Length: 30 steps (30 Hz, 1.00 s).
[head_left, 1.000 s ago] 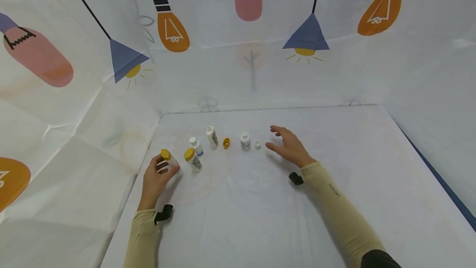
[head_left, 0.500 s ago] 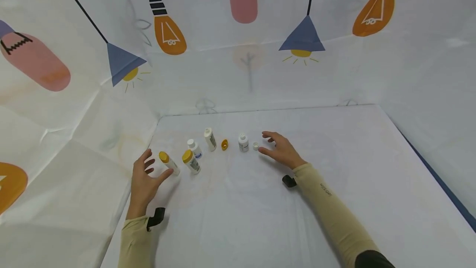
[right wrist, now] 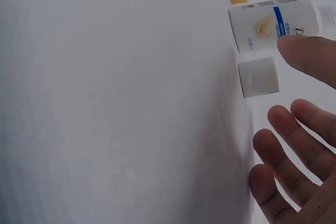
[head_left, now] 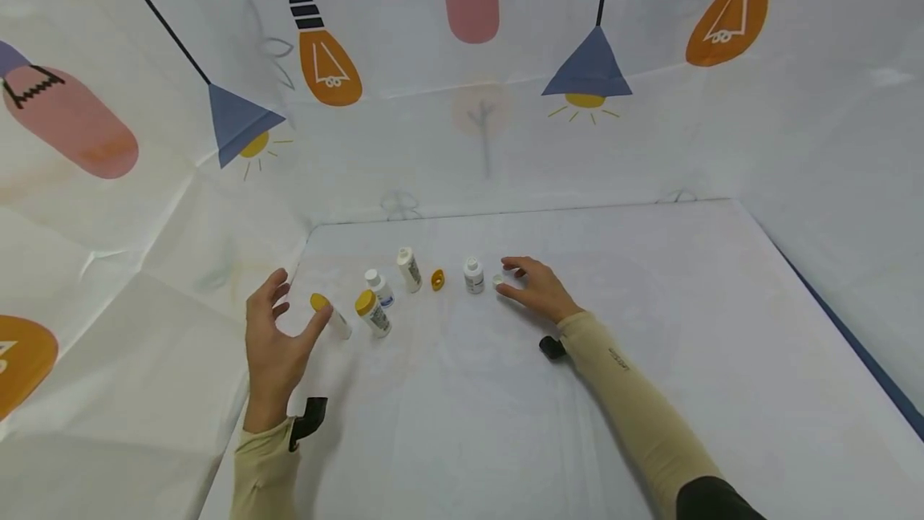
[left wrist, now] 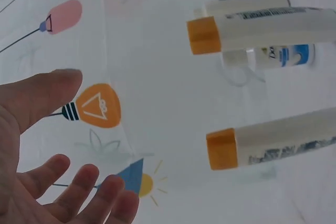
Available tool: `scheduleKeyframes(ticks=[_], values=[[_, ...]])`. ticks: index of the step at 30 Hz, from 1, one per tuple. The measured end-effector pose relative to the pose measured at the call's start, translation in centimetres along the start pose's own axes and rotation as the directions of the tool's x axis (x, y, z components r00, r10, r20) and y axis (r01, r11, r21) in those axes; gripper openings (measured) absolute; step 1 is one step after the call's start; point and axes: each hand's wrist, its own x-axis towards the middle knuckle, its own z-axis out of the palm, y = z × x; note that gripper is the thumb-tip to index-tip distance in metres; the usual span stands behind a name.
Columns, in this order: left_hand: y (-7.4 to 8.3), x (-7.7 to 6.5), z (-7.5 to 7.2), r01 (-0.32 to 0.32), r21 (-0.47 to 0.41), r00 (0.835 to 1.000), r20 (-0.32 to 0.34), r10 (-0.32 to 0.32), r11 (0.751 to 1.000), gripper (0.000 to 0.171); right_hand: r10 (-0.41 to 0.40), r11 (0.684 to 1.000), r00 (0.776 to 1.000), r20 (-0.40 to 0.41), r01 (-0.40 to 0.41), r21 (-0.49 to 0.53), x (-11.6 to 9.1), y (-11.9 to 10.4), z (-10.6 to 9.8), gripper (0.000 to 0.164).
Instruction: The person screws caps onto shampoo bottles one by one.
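Note:
My right hand (head_left: 543, 294) is held low beside a small white cap (head_left: 498, 281). In the right wrist view the white cap (right wrist: 259, 77) lies in the space between thumb and fingers, apparently untouched. Just left of it stands an uncapped white bottle (head_left: 473, 278) with a blue-striped label. My left hand (head_left: 277, 359) is raised with its fingers spread, left of a slim white bottle with a yellow cap (left wrist: 278, 142), and holds nothing. A second yellow-capped bottle (head_left: 378, 319) stands to that one's right.
Behind the yellow-capped pair are a white-capped bottle (head_left: 381, 293) and an uncapped white bottle (head_left: 410, 273). A loose yellow cap (head_left: 437, 280) lies near them. Printed white sheeting (head_left: 404, 159) rises behind and left of the white table (head_left: 462, 424).
My left hand has let go of the slim yellow-capped bottle and drawn back left, leaving it standing. My right hand has moved left and closer to the white cap.

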Motion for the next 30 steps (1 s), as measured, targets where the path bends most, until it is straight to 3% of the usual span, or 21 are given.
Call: scheduleKeyframes(ticks=[3, 8, 18, 26, 30], values=[[1.0, 0.2, 0.6, -0.021, 0.000, 1.000, -0.008, 0.021, 1.000, 0.079, 0.019, 1.000, 1.000, 0.011, -0.019, -0.003, 0.2, 0.0, 0.3, 0.059], [2.3, 0.6, 2.1, -0.042, -0.026, 0.998, 0.045, 0.043, 0.999, 0.075, 0.035, 0.999, 0.999, 0.013, -0.035, 0.005, 0.2, -0.5, 0.4, 0.054], [3.2, 1.8, 6.1, -0.135, -0.116, 0.977, 0.148, 0.151, 0.984, 0.073, 0.051, 0.998, 0.998, 0.032, -0.050, -0.034, 0.1, -0.8, 0.3, 0.052], [4.0, 2.9, 8.9, -0.114, -0.163, 0.961, 0.232, 0.151, 0.980, 0.069, 0.060, 0.998, 0.997, 0.056, -0.058, -0.038, 0.3, -1.0, 0.3, 0.050], [4.3, 3.1, 10.4, -0.080, -0.157, 0.945, 0.302, 0.125, 0.984, 0.069, 0.051, 0.997, 0.997, 0.056, -0.048, -0.062, 0.4, -1.1, 0.3, 0.047]])
